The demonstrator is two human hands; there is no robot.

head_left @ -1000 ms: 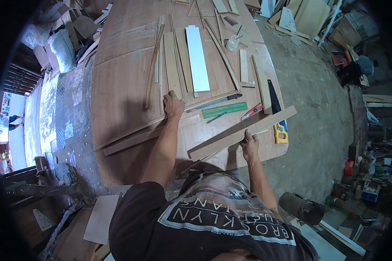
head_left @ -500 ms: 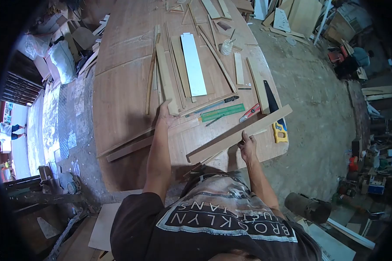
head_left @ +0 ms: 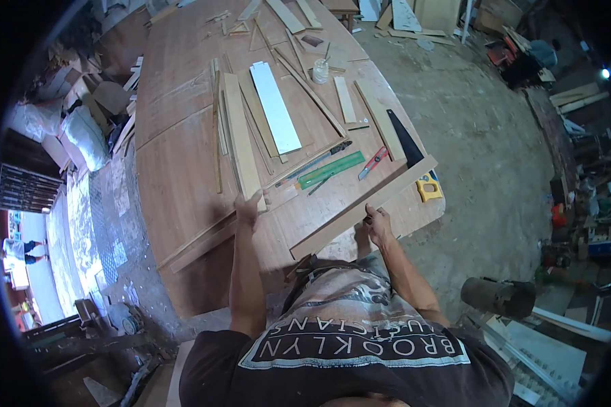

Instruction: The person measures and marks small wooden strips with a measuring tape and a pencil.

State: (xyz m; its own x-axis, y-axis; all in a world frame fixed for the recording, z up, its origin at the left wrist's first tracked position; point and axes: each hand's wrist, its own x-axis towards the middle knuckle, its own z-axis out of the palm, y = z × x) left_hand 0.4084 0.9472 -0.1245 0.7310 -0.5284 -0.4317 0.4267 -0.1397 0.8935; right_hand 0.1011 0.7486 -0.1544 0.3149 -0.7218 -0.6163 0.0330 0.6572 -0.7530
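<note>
My left hand (head_left: 249,207) grips the near end of a long pale wooden board (head_left: 243,139), which points away from me over the table. In my right hand (head_left: 377,224) is a flat wooden plank (head_left: 346,220), slanting across the table's near edge; the thumb lies on top and the other fingers are mostly hidden. The plank's far right end reaches the yellow-handled saw (head_left: 428,188). Beyond the plank lie a red utility knife (head_left: 373,163) and a green ruler-like strip (head_left: 331,169). A white board (head_left: 276,108) rests to the right of the pale board.
The large wooden table (head_left: 176,163) carries several thin strips and boards. A glass jar (head_left: 320,71) with a stick in it stands toward the right side. Wrapped bundles (head_left: 85,139) sit on the floor at left, and a dark cylinder (head_left: 499,297) lies at lower right.
The view has shifted, so the table appears further left. My left hand has drawn the pale board nearer to my body. My right hand still holds the plank at much the same slant.
</note>
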